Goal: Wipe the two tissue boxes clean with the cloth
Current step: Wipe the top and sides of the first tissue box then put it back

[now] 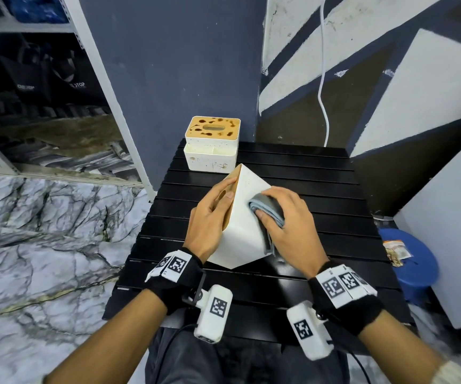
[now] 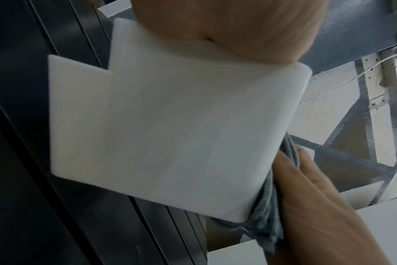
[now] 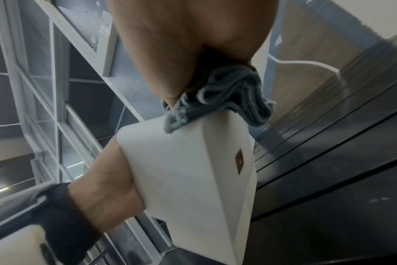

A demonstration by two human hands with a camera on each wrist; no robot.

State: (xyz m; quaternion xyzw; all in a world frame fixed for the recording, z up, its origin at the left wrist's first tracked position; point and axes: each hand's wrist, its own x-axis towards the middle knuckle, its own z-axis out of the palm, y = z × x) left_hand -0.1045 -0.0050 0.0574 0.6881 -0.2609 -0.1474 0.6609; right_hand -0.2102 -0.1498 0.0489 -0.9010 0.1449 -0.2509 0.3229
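Note:
On the black slatted table (image 1: 320,225), my left hand (image 1: 212,214) grips the near white tissue box (image 1: 240,234) by its wooden-lid side and tips it up on an edge. My right hand (image 1: 287,225) holds a bunched grey-blue cloth (image 1: 268,207) and presses it on the box's white side wall. The left wrist view shows the box (image 2: 170,134) with the cloth (image 2: 270,215) at its right edge. In the right wrist view, the cloth (image 3: 215,102) sits on the box (image 3: 193,179). The second tissue box (image 1: 211,159) stands at the table's far left, its wooden lid stained with dark blotches.
A blue stool (image 1: 409,261) with a snack packet stands right of the table, beside a white cabinet (image 1: 459,245). A white cable (image 1: 323,106) hangs down the wall behind. A metal shelf frame (image 1: 107,92) rises at the left over marble floor.

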